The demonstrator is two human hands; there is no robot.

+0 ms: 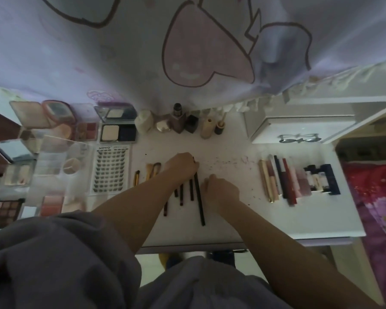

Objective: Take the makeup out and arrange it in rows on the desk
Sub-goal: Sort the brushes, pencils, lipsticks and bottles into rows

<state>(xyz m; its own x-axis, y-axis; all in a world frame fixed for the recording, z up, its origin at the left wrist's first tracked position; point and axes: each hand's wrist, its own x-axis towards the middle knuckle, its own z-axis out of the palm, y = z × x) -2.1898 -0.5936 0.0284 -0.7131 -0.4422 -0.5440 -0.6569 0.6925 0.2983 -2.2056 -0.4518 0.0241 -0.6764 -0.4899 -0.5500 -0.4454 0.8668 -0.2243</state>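
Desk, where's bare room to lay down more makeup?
Free: the white desk between the black pencils and the lipstick row, and its near right corner. Crowded: the left side, packed with palettes, and the bottles at the back.

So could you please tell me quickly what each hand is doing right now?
Left hand: fingers curled over the top end of the long black pencil, apparently pinching it.
Right hand: fingers curled beside that pencil; whether it holds anything cannot be told.

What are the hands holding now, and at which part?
The left hand grips the long black pencil at its far end. The right hand is curled beside it; holding anything cannot be told.
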